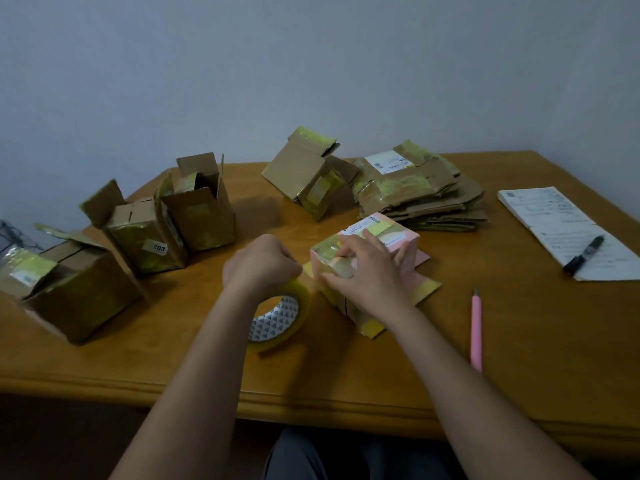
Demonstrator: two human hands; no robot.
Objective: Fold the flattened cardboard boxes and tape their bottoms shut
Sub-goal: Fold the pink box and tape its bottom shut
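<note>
Wood, honey-coloured, makes up the table (519,358), which carries everything. At its far right lies the stack of flattened boxes (420,192), with one folded box (308,178) tipped on a corner beside it; three more folded boxes (138,233) stand open-topped on the left. Near the middle sits the pink box (391,244), bottom up, its loose flaps spread on the table. It looks light, thin-walled and easy to dent, so pressing down on the closed flaps near the seam seems the safest hold. The right hand (363,275) rests there, fingers spread and mostly straight across the bottom. The left hand (259,261) is curled round the tape roll (280,317), which stands on edge just beside the box. A pink cutter (476,330) and a marker (585,254) on a notepad (561,230) lie to the right. The tape's free end is hidden behind the hands; whether it has reached the cardboard I cannot tell.
</note>
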